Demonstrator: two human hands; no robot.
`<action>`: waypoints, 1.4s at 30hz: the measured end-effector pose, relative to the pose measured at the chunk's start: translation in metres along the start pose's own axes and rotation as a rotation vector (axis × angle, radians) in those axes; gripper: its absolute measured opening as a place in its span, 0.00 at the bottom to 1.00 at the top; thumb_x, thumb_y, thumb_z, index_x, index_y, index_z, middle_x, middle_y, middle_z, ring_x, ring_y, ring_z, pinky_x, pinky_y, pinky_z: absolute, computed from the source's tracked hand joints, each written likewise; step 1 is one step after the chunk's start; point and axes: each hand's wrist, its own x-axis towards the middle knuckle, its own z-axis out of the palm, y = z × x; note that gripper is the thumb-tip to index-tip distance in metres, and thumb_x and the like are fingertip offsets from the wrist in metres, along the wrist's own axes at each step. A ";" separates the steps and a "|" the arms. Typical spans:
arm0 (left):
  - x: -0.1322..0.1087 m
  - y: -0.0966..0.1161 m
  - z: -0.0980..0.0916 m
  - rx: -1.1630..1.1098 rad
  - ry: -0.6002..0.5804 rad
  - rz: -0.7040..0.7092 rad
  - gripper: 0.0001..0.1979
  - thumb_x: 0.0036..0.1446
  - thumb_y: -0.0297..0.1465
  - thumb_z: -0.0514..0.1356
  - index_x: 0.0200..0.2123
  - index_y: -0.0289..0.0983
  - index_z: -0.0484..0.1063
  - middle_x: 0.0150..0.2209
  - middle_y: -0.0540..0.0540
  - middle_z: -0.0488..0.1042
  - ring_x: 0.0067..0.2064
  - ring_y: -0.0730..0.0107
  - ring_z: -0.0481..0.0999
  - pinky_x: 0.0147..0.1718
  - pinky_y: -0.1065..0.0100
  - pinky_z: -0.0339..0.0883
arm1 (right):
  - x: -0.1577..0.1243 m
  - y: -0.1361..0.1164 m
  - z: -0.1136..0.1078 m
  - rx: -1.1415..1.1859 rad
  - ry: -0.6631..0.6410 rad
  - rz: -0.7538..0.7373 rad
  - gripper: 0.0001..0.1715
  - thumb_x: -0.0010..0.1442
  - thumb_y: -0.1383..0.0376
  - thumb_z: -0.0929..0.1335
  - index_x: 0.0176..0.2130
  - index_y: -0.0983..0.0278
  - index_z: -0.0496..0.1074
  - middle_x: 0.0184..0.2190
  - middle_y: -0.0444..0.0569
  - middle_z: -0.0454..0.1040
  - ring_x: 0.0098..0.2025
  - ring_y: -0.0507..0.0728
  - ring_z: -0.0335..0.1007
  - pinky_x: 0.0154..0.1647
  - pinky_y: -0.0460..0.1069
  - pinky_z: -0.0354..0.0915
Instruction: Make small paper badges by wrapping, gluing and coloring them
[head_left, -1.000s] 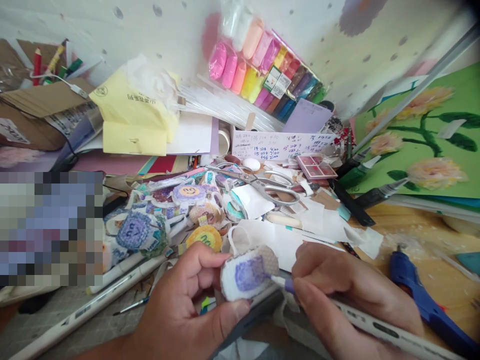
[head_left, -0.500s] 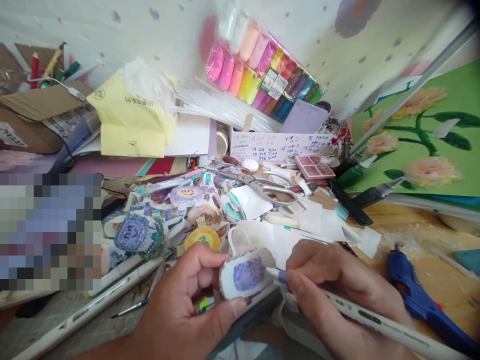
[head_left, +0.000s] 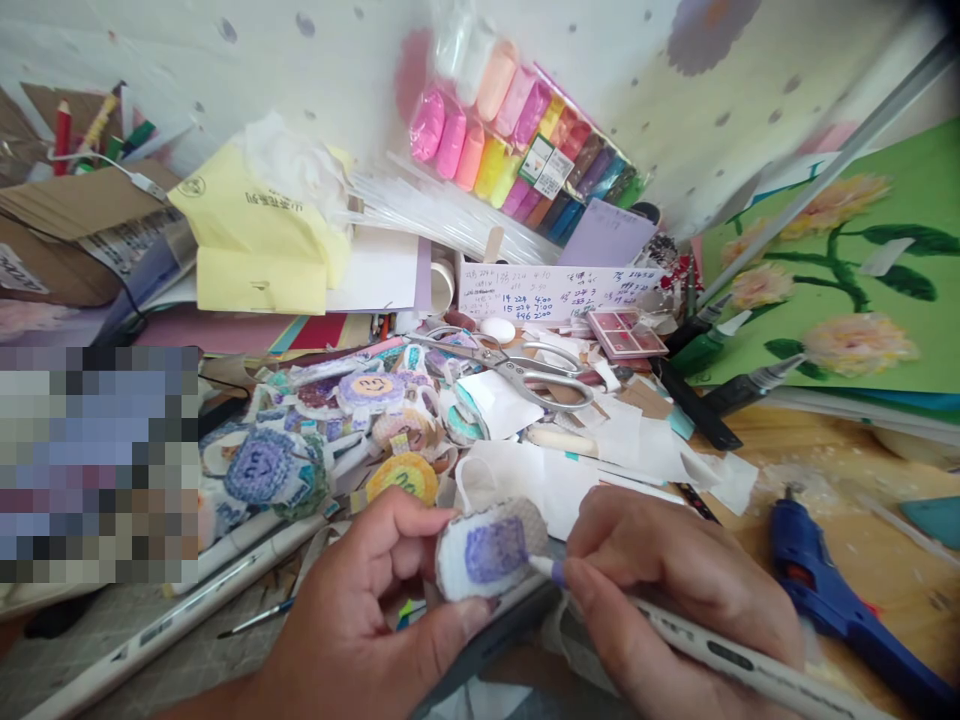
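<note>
Between its thumb and fingers, my left hand (head_left: 382, 600) holds a small rounded white piece (head_left: 491, 548) with a purple rectangle coloured on its face. My right hand (head_left: 675, 590) grips a white marker (head_left: 739, 655) with a purple collar; its pale tip touches or nearly touches the right edge of the purple patch. Under the piece lies a dark flat object (head_left: 480, 655), partly hidden by my left hand. Just beyond my left fingers sits a yellow round piece with a drawn face (head_left: 403, 480).
Scissors (head_left: 517, 372) lie on paper scraps behind my hands. Crocheted-looking face pieces (head_left: 262, 465) are piled at the left, near another marker (head_left: 180, 610). A blue glue gun (head_left: 832, 600) rests at the right. Packs of coloured clay (head_left: 525, 130) stand at the back.
The marker tip has moved slightly down and left along the purple patch's right edge, with my right hand shifting a little left. My left hand keeps its hold.
</note>
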 end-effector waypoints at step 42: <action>0.001 0.000 -0.001 0.010 0.027 0.047 0.15 0.39 0.29 0.69 0.31 0.42 0.68 0.25 0.52 0.81 0.28 0.66 0.80 0.28 0.71 0.73 | -0.011 0.003 -0.002 0.075 -0.020 0.044 0.12 0.54 0.77 0.65 0.27 0.61 0.64 0.21 0.42 0.71 0.22 0.50 0.69 0.22 0.44 0.63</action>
